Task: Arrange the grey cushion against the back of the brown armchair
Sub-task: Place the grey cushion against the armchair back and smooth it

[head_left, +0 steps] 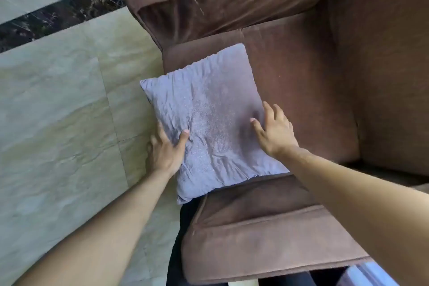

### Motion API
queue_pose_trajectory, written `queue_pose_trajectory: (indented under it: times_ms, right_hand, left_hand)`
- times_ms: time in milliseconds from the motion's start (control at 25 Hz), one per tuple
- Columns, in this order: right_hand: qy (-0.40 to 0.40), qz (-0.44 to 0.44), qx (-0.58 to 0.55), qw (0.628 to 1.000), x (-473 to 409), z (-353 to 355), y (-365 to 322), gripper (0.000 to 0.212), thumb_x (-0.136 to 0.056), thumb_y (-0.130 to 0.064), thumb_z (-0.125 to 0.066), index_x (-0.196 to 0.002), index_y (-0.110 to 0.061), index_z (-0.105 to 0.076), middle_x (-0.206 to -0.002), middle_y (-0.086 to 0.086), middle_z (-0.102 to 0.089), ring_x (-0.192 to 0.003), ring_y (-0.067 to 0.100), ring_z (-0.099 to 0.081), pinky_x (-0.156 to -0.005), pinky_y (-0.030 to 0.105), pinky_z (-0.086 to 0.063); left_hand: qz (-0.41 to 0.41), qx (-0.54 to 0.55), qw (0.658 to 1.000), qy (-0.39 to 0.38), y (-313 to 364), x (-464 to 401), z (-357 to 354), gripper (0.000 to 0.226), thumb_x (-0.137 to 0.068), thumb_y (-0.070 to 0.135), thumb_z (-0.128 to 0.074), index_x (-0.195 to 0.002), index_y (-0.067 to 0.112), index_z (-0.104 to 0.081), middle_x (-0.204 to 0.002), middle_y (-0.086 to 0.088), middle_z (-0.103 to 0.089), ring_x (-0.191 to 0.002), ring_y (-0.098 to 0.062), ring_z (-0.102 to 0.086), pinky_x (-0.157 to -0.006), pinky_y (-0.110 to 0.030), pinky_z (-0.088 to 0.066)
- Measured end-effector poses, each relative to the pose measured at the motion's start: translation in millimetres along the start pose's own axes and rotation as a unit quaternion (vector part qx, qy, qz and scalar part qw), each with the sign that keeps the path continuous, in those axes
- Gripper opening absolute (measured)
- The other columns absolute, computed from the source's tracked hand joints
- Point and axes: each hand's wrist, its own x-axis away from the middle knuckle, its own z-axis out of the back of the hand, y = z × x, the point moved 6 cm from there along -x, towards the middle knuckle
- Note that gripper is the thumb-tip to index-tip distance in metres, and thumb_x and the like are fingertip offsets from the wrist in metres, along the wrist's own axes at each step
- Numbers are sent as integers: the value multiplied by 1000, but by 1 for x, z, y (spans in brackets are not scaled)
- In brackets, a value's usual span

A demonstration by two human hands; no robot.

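The grey cushion (209,118) lies flat on the seat of the brown armchair (301,90), near the front edge of the seat. One corner of it sticks out past the seat, over the floor (58,100). The cloth is soft and full of wrinkles. The back of the chair is on the right side of the picture, well apart from the cushion.

The left hand (166,148) holds the cushion by its outer edge. The thumb presses on top and the other fingers curl under the side. The right hand (274,129) lies on top of the cushion near its other edge. Its fingers are spread out wide and flat, and it is not gripping anything. Both arms are bare and reach in from the bottom of the picture.

The floor has pale stone tiles with one dark stripe (58,16) across them. One arm of the chair (255,239) is close to the person.
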Motion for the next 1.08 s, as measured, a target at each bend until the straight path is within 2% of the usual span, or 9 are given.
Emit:
queue_pose_trajectory:
  times_ms: [160,280,400,560,640,680,760,960,1080]
  right_hand:
    - [33,-117,-121,985,-39,-32,30,70,-101,-59,-31,-158,-20,-19,-155,19,-35,-141,38,-38,-114,49,-33]
    - [47,-134,-99,985,-51,-62,29,66,-100,-60,-30,-148,-14,-34,-145,19,-46,-132,40,-47,-109,51,-40]
    - [77,-168,-96,978,-53,-76,30,63,-97,-64,-31,-134,-15,-42,-134,17,-53,-122,39,-52,-102,51,-44]
    - [112,-175,-142,968,-51,-69,31,58,-95,-64,-36,-122,-14,-51,-125,13,-62,-116,33,-57,-95,44,-46]
    - [135,-171,-162,962,-49,-57,31,48,-95,-62,-38,-101,-16,-52,-108,6,-66,-103,30,-60,-85,40,-46]
    - [150,-156,-170,961,-45,-50,30,43,-97,-59,-38,-92,-17,-49,-97,3,-64,-95,29,-60,-79,39,-45]
    - [171,-94,-159,968,-34,-33,26,39,-103,-50,-37,-82,-17,-43,-84,-2,-56,-80,23,-55,-73,37,-43]
    - [241,14,-179,954,1,34,14,33,-109,-35,-35,-89,-13,-50,-88,0,-54,-80,18,-51,-76,35,-44]
    - [319,37,-162,933,29,110,30,32,-109,-28,-38,-84,-11,-48,-83,-1,-47,-75,17,-46,-72,29,-36]
  left_hand:
    - [84,243,966,-16,-31,-52,-46,90,-98,62,-49,-163,13,-11,-168,-9,-26,-153,-27,-28,-115,-28,-26]
    - [51,260,963,-59,-45,-64,-80,89,-98,60,-48,-161,9,-9,-164,-15,-28,-150,-28,-33,-118,-30,-29]
    - [23,251,966,-53,-53,-77,-88,75,-100,49,-52,-151,2,-23,-150,-17,-40,-137,-24,-45,-111,-28,-36]
    - [52,273,955,-101,-51,-81,-75,92,-87,68,-56,-148,8,-24,-143,-7,-46,-127,-17,-50,-100,-18,-42]
    - [100,277,945,-141,-53,-80,-60,113,-75,89,-50,-158,18,-19,-160,-3,-36,-142,-18,-41,-115,-25,-29]
    - [123,295,934,-158,-52,-79,-53,127,-61,100,-49,-160,25,-19,-165,-1,-31,-148,-20,-37,-123,-38,-25]
    - [148,318,920,-177,-42,-72,-42,139,-42,106,-52,-159,35,-24,-165,1,-34,-149,-21,-37,-124,-53,-27]
    - [123,347,903,-222,12,-34,-51,107,-57,90,-71,-149,43,-42,-150,9,-55,-137,-19,-54,-112,-54,-45]
    - [137,371,878,-271,71,-8,-74,107,-54,87,-74,-148,45,-43,-147,9,-58,-130,-16,-57,-101,-45,-51]
